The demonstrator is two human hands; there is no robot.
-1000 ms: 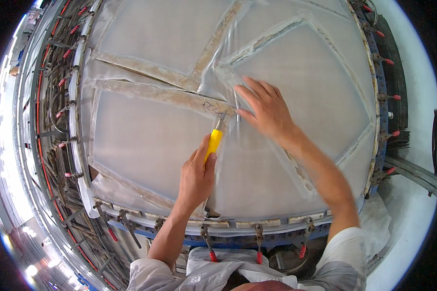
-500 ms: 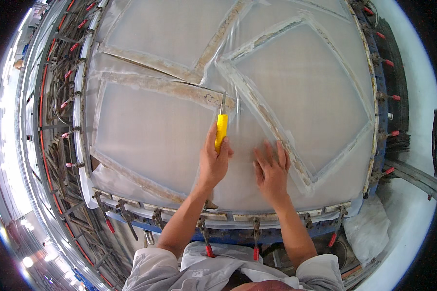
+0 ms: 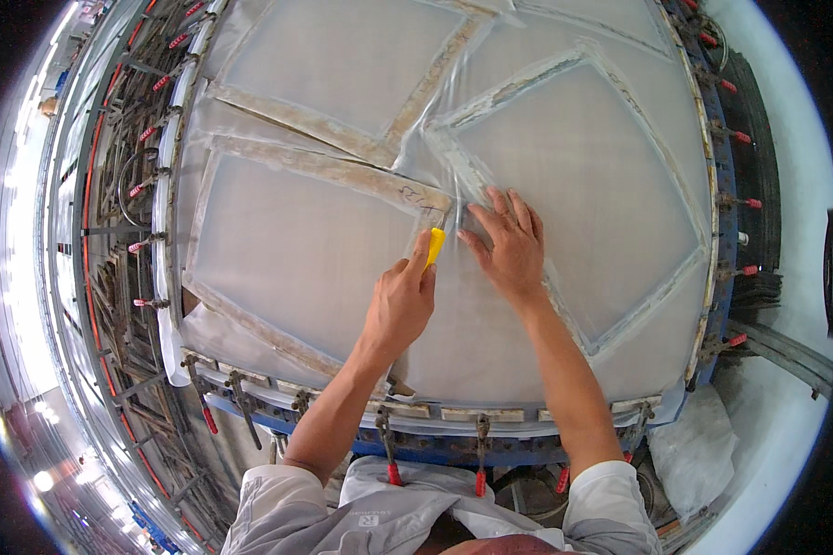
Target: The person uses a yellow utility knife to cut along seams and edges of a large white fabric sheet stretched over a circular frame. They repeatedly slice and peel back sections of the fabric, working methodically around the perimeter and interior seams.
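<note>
My left hand (image 3: 400, 301) is closed round a knife with a yellow handle (image 3: 435, 246). Its narrow metal blade points away from me, and the tip meets the white mesh (image 3: 491, 342) by the right corner of the near left frame (image 3: 319, 166). My right hand (image 3: 509, 245) lies palm down with its fingers spread, just right of the blade. Its fingertips rest over the long left bar of the right-hand frame (image 3: 458, 157). The mesh covers several rectangular frames, whose bars show brownish and whitish through it.
Clamps with red handles (image 3: 482, 481) line the near, left and right edges of the blue-sided table (image 3: 435, 450). A narrow dark slit (image 3: 296, 134) runs between the two left frames. Metal racking stands at left, and a clear plastic bag (image 3: 699, 453) lies at lower right.
The knife has tilted lower, its tip now nearer me along the frame corner. My right hand has moved forward and left, up beside the blade.
</note>
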